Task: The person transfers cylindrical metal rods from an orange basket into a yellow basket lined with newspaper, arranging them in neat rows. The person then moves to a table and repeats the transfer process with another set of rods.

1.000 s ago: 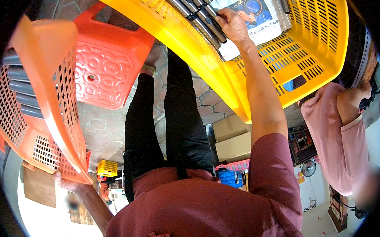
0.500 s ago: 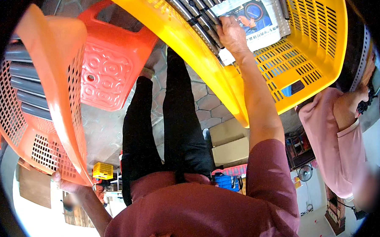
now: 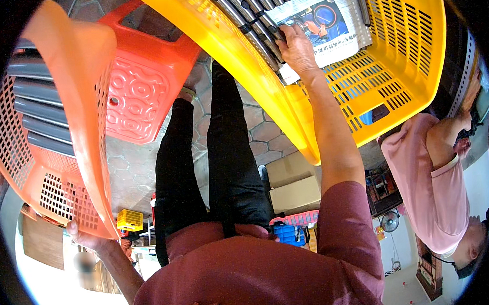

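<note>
My right hand reaches into a yellow plastic basket. Its bent fingers grip the left edge of a printed newspaper sheet, close beside a row of shiny metal tubes with dark end pieces. The sheet lies partly over the basket's slotted floor. At the lower left, my left hand grips the near edge of an orange plastic basket, with the fingers partly hidden by it. Several dark grey tubes lie stacked inside that basket.
A red plastic stool stands between the two baskets, on hexagonal floor tiles. Cardboard lies beyond my legs. To the right, another person in a pink shirt works close by. A fan is in the background.
My right hand has shifted slightly left, and the newspaper's printed area sits a little differently. The left hand keeps its place on the orange basket. The person at right has turned their head.
</note>
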A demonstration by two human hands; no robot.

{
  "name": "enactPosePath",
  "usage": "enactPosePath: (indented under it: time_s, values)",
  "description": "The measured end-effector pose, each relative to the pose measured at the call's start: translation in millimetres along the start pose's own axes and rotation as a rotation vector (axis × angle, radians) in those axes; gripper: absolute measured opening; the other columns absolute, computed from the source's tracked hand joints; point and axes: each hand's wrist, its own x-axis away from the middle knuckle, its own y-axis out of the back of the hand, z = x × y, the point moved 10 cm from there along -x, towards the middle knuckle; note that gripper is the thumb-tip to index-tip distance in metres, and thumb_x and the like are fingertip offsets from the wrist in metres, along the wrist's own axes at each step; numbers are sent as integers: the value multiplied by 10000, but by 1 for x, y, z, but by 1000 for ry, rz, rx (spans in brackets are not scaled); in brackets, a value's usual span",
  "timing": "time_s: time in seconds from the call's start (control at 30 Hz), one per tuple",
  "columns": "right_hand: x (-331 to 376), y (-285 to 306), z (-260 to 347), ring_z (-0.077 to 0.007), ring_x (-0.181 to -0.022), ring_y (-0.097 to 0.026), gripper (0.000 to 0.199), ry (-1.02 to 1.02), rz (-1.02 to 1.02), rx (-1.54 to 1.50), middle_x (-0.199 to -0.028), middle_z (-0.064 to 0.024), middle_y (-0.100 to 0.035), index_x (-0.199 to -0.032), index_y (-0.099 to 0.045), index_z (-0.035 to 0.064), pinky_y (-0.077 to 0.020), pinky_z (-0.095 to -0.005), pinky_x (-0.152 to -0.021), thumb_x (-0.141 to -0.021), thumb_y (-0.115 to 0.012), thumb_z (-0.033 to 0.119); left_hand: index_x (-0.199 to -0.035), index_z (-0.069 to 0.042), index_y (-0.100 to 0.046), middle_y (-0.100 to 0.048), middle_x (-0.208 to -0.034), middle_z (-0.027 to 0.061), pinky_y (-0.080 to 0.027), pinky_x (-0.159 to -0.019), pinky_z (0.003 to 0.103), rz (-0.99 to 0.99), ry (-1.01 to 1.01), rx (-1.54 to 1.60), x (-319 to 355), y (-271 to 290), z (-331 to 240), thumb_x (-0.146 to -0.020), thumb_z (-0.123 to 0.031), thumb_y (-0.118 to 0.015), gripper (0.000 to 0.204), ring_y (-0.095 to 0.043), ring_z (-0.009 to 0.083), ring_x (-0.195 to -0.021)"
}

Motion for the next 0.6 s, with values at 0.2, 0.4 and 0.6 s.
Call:
enactPosePath:
  time_s: [0.2,0.4,0.6]
  values:
    - [2,-4,-5,-361,-958,-580,324,-42,44,-17,-1017,-151,-573,-1113,-580,54,-494,-435,-802,-817,-658,162,-1344,-30,-397,-560,-1206,123,-514,-915,416,7,19,44,-4,6,-1,-671,-195,-663,742,-580,265,-1078]
    - [3,-3,-3,-345,-1012,-567,353,-45,47,-11,-1069,-145,-569,-1134,-591,52,-489,-436,-842,-818,-661,191,-1350,-15,-399,-551,-1245,141,-487,-949,449,48,91,116,1,-9,4,-663,-176,-657,751,-572,285,-1094]
    - [1,3,-3,-378,-983,-573,381,-35,-7,-30,-1053,-193,-581,-1120,-583,7,-475,-415,-843,-787,-698,155,-1379,-9,-362,-518,-1283,160,-434,-997,488,146,142,162,-4,-1,3,-670,-176,-652,783,-529,321,-1146]
